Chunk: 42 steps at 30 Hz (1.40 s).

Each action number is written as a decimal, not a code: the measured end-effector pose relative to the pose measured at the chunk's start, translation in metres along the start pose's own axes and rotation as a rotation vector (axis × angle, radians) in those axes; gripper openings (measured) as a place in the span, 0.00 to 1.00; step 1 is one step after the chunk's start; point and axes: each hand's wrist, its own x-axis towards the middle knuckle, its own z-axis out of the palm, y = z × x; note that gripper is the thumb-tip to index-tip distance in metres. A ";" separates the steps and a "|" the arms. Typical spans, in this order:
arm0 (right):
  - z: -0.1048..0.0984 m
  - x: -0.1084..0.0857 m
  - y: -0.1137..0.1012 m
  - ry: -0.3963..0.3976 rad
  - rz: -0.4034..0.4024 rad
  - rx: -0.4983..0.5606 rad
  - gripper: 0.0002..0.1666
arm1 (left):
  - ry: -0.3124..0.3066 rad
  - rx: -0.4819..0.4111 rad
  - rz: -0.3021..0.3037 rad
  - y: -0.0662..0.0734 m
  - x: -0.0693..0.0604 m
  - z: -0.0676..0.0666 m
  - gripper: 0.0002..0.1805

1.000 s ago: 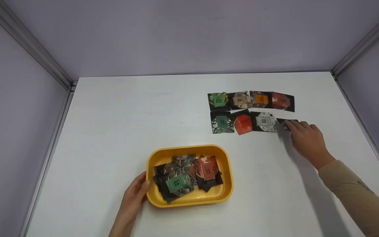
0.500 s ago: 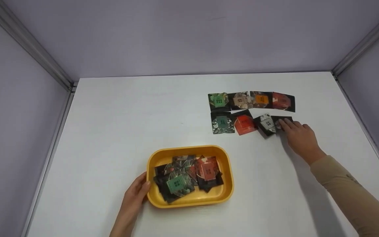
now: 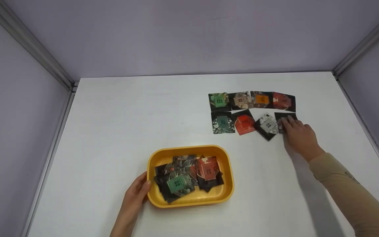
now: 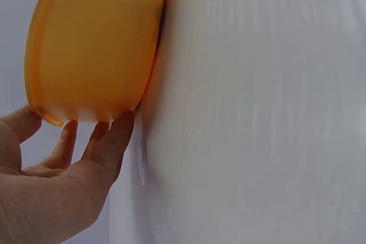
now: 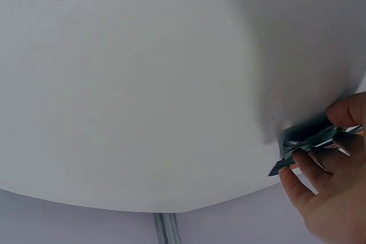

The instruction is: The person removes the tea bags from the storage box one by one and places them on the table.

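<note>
In the head view, my left hand (image 3: 136,191) holds the left end of a yellow plastic bin (image 3: 231,177), thumb on the rim; the left wrist view has the fingertips against the bin's outer wall (image 4: 91,55). Several dark square packets with coloured labels overlap inside, a green-labelled packet (image 3: 176,184) among them. My right hand (image 3: 301,136) pinches a black packet (image 3: 285,116) at the right end of the lower row, partly covered by the fingers. Left of it lies a tilted white-labelled packet (image 3: 268,126), close to its edge. In the right wrist view, thumb and fingers surround the dark packet (image 5: 309,141).
Above runs a row of packets, from a green-labelled packet (image 3: 219,101) to a red packet (image 3: 283,101). The lower row also has a dark green packet (image 3: 222,122) and a tilted red packet (image 3: 244,122). Grey walls (image 3: 189,36) enclose the white table (image 3: 120,121).
My right hand first shifted left with its packet, and the white-labelled packet turned askew. The held packet now lies slightly higher and further right, more exposed. My left hand and the bin have stayed put.
</note>
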 end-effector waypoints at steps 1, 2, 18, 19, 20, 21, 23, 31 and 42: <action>0.000 0.000 0.000 0.002 0.001 0.003 0.29 | 0.000 -0.001 -0.005 0.000 0.000 0.000 0.44; 0.001 0.000 0.000 0.003 0.003 0.006 0.29 | -0.001 -0.003 -0.009 0.000 0.000 0.000 0.44; -0.005 -0.005 -0.013 0.006 0.023 0.026 0.25 | -0.011 -0.012 -0.008 -0.001 -0.001 0.001 0.43; -0.004 -0.006 -0.015 0.033 0.009 0.032 0.24 | -0.012 -0.012 -0.007 -0.001 -0.001 0.000 0.43; -0.004 -0.007 -0.018 0.064 -0.006 0.040 0.23 | -0.011 -0.010 -0.010 -0.001 -0.001 0.000 0.43; -0.004 -0.008 -0.020 0.099 -0.024 0.046 0.21 | -0.013 -0.012 -0.009 -0.001 -0.001 0.000 0.43; -0.005 -0.009 -0.025 0.165 -0.061 0.061 0.19 | -0.018 -0.016 -0.006 -0.001 -0.001 0.000 0.43; -0.018 -0.010 -0.055 0.217 -0.131 0.140 0.18 | -0.014 -0.011 -0.035 0.001 0.000 -0.001 0.44; -0.056 -0.011 -0.118 0.146 -0.242 0.177 0.22 | -0.022 -0.005 -0.044 0.001 0.001 -0.002 0.43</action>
